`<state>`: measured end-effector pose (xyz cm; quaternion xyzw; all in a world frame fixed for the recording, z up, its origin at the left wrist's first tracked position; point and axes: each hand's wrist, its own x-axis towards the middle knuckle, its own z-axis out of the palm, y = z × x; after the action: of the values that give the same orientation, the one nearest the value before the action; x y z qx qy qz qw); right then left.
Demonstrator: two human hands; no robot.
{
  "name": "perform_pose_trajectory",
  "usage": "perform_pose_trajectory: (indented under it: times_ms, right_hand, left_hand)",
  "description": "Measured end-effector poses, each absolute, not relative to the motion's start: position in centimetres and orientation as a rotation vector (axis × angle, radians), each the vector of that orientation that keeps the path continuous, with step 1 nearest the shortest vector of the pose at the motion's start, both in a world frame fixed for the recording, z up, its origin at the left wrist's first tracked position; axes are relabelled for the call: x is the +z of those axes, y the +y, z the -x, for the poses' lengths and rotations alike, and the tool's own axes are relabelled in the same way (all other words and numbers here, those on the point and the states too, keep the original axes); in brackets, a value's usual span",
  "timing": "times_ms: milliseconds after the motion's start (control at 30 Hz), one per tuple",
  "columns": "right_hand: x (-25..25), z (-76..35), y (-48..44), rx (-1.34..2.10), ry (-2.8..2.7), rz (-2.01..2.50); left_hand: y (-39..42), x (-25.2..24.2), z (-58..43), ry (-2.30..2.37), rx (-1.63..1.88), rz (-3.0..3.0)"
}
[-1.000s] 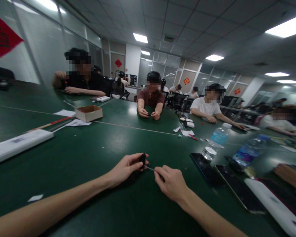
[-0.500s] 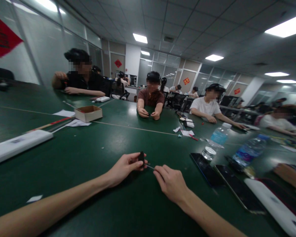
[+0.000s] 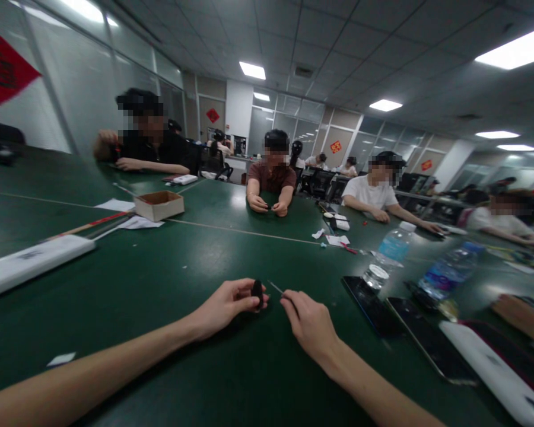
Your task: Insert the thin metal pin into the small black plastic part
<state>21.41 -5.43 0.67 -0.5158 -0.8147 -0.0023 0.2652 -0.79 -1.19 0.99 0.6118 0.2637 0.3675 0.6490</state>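
My left hand [image 3: 225,305] pinches a small black oval part [image 3: 257,292] between thumb and fingertips, just above the green table [image 3: 169,279]. My right hand [image 3: 309,326] is closed on a thin metal pin-like tool [image 3: 276,287]. The tool's tip points up and left, a short gap away from the black part. Both forearms rest low over the table's near edge.
Two dark phones [image 3: 374,305] and two water bottles [image 3: 389,252] lie to the right, with a white case [image 3: 493,367] beyond. A long white case [image 3: 31,264] and a cardboard box [image 3: 159,204] are at left. Several people sit across the table.
The pin's tip was against the black part earlier; now it has come away and points up, with a gap between the hands.
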Motion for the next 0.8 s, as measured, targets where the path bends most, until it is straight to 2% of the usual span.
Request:
perform_pose_trajectory:
  times_ms: [367,800]
  right_hand:
    - [0.9,-21.2,-5.6,0.012,-2.263,1.318]
    - [0.8,-21.2,-5.6,-0.08,-2.368,1.314]
  left_hand:
    - [-0.9,0.3,0.7,0.607,0.949,-1.273]
    - [-0.9,0.3,0.9,0.625,0.924,-1.336]
